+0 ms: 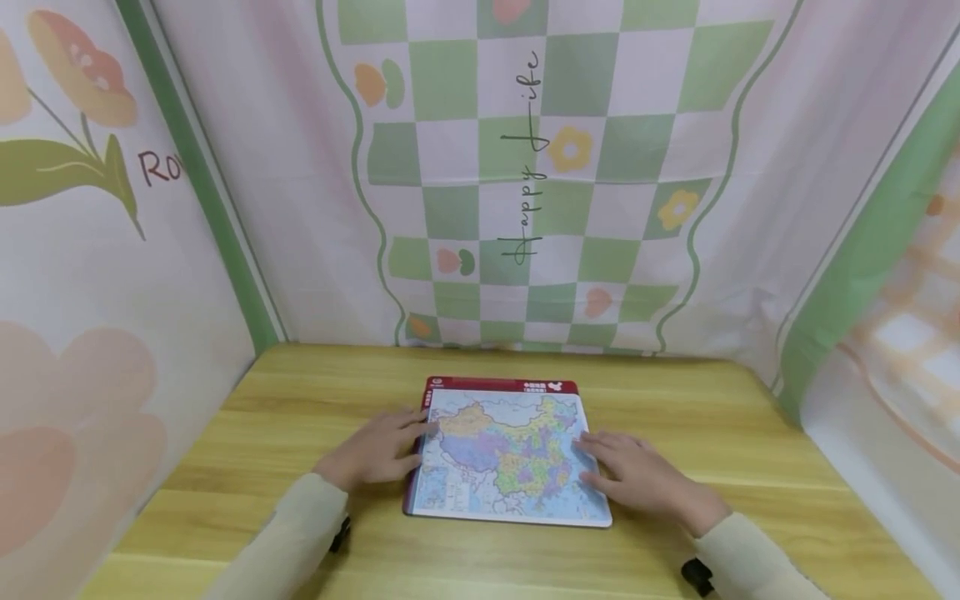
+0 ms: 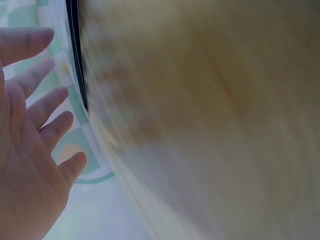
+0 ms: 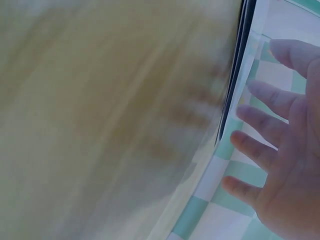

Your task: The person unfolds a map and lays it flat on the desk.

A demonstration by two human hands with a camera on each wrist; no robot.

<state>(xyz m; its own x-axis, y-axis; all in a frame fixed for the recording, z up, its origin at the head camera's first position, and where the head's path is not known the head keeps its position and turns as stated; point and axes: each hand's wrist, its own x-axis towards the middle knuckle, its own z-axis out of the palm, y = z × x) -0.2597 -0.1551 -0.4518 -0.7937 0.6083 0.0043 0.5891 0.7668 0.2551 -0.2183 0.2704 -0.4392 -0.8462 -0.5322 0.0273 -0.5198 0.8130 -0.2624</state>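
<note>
A map board (image 1: 517, 450) with a red top border and a coloured map of China lies flat on the wooden table in the head view. At its left edge is my left hand (image 1: 386, 447), fingers spread and reaching over the edge. My right hand (image 1: 633, 471) is at the opposite edge, its fingertips over the map's right side. In the left wrist view the left hand (image 2: 37, 135) shows an open palm, beside the board's dark edge (image 2: 76, 55). The right wrist view likewise shows the right hand (image 3: 280, 130) with loosely extended fingers near the dark edge (image 3: 235, 75).
The wooden table (image 1: 300, 392) extends around the board on all sides. Behind it hangs a green-and-white checked curtain (image 1: 517, 208) with lettering. Printed fabric walls (image 1: 75, 333) stand at the left and right. Each wrist carries a small black device (image 1: 697, 575).
</note>
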